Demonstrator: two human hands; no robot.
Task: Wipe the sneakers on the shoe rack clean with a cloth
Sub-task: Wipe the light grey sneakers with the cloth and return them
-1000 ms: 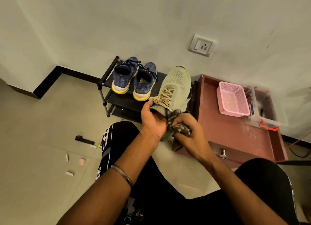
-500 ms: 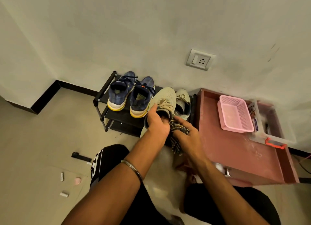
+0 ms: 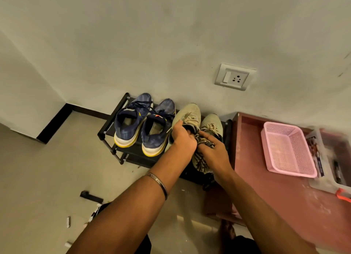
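Observation:
A black shoe rack [image 3: 108,129] stands against the wall. Two blue sneakers with yellow soles [image 3: 133,120] [image 3: 157,128] sit on its left part. To their right, my left hand [image 3: 183,137] grips the heel opening of a beige mesh sneaker [image 3: 190,111] on the rack. The second beige sneaker [image 3: 211,123] stands beside it, partly hidden. My right hand [image 3: 212,151] holds a patterned dark-and-light cloth [image 3: 201,159], which hangs below my fingers close to the held sneaker's heel.
A reddish-brown cabinet top [image 3: 275,193] adjoins the rack on the right, carrying a pink plastic basket [image 3: 288,149] and a clear box [image 3: 330,170]. A wall socket [image 3: 234,77] is above. Small bits and a black object [image 3: 91,196] lie on the floor.
The beige sneaker has gone from being lifted in front of me down onto the rack beside its pair. Both hands moved forward with it, and my view has shifted closer to the rack.

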